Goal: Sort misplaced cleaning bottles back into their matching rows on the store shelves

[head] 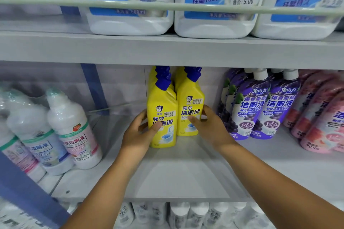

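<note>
Two yellow bottles are seen side by side in the middle of the grey shelf point(186, 173), each with a blue cap. The left yellow bottle point(162, 117) is held by the left hand point(138, 135): the thumb is laid across its front label and the fingers are curled round its left side. The right yellow bottle point(189, 109) is held by the right hand point(210, 128) in the same way, with the thumb on the front and the fingers wrapped round the right side. The two bottles are touching, or very nearly (the gap is too thin to tell). More yellow bottles are lined up behind them in two rows.

To the right, purple bottles point(260, 106) with white caps are stood in rows, and pink bottles point(320, 117) are found past those. To the left, white bottles point(72, 126) wrapped in clear film are stood near the shelf's edge, well apart from the yellow ones. On the shelf above, big white jugs point(130, 2) with blue labels and price stickers are kept behind a pale rail point(55, 3). Below the grey shelf, white caps point(186, 212) are seen.
</note>
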A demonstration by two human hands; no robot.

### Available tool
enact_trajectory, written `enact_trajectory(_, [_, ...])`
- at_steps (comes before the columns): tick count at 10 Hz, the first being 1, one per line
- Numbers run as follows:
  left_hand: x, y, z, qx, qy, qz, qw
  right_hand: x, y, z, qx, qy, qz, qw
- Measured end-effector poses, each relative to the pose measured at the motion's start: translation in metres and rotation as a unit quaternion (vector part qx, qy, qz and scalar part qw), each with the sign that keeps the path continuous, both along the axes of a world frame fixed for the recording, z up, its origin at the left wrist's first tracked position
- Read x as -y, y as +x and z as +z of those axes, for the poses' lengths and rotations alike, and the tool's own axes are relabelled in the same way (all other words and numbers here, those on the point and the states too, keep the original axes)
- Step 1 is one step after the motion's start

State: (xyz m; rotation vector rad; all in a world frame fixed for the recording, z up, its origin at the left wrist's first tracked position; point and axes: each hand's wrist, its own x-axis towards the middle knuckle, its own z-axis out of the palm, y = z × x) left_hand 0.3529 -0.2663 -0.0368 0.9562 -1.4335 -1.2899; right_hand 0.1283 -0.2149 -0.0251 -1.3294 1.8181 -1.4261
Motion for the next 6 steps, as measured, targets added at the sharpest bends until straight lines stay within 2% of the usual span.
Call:
enact_trajectory(2, [0.000, 0.001, -0.002, -0.039, 0.039, -0.041, 0.998, -0.004, 0.010, 0.003, 0.033, 0.005, -0.027, 0.999])
enact_trajectory(4, [-0.006, 0.003, 0.000, -0.063, 0.024, -0.058, 0.996, -0.042, 0.014, 0.005, 0.060, 0.010, -0.078, 0.995])
enact_trajectory(6, [-0.065, -0.003, 0.012, -0.035, 0.001, 0.026, 0.999, -0.127, 0.011, 0.024, 0.055, 0.001, -0.062, 0.997])
